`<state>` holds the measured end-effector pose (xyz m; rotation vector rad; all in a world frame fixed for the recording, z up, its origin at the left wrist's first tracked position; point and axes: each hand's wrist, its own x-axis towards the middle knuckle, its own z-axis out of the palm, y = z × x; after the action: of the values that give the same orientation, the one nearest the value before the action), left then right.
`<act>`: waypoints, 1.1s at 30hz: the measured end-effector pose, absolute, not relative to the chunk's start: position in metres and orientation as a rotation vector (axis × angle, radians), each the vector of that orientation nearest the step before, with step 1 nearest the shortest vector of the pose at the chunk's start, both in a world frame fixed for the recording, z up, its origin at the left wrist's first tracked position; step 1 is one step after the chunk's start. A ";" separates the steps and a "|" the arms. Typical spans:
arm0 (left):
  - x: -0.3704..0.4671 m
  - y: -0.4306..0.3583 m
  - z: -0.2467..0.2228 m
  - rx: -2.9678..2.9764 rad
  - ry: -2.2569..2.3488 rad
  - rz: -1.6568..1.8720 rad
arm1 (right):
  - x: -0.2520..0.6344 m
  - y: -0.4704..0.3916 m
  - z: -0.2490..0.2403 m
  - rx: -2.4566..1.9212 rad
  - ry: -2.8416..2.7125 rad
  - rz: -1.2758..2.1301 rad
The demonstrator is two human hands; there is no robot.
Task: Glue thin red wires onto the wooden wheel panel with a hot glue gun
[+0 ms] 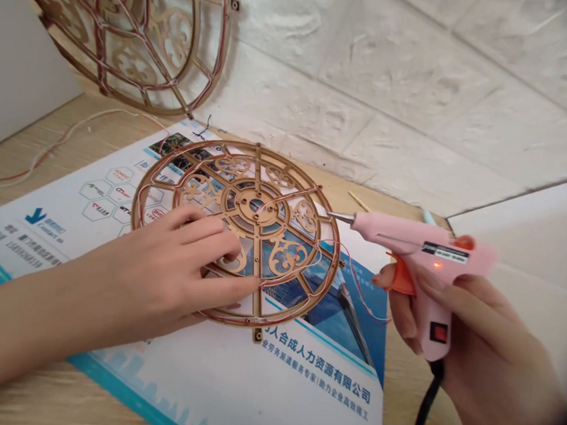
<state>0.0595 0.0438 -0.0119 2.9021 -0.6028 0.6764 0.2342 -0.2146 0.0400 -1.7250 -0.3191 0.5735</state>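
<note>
At picture right, the right hand (487, 340) is closed around pink glue gun (399, 233); at centre, left hand (175, 273) lies on round frame (259, 253), fingers slightly apart

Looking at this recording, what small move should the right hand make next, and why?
Probably bring the nozzle of the pink glue gun down toward the wire beside the left index fingertip. That finger presses at the round frame's inner ring, wire bows loose to its right, and the right hand has the nozzle up by the outer rim.
</note>
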 end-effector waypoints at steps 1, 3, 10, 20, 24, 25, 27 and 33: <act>0.059 0.044 -0.012 2.895 -0.610 0.674 | 0.237 -0.215 0.039 -1.724 -0.335 0.570; 0.059 0.044 -0.012 2.882 -0.622 0.662 | 0.242 -0.215 0.036 -1.733 -0.355 0.546; 0.059 0.044 -0.014 2.867 -0.599 0.661 | 0.243 -0.216 0.030 -1.741 -0.348 0.580; 0.059 0.044 -0.018 2.876 -0.576 0.665 | 0.239 -0.211 0.023 -1.766 -0.239 0.641; 0.059 0.043 -0.019 2.869 -0.578 0.675 | 0.241 -0.213 0.026 -1.790 -0.226 0.664; 0.059 0.043 -0.019 2.867 -0.576 0.679 | 0.242 -0.214 0.026 -1.785 -0.250 0.679; 0.059 0.043 -0.020 2.866 -0.565 0.684 | 0.243 -0.215 0.027 -1.772 -0.305 0.704; 0.055 0.042 -0.019 2.857 -0.566 0.663 | 0.242 -0.214 0.027 -1.770 -0.247 0.693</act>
<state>0.0553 0.0423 -0.0188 2.8569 -0.5664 0.6634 0.2421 -0.2140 0.0269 -1.7705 -0.2473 0.6930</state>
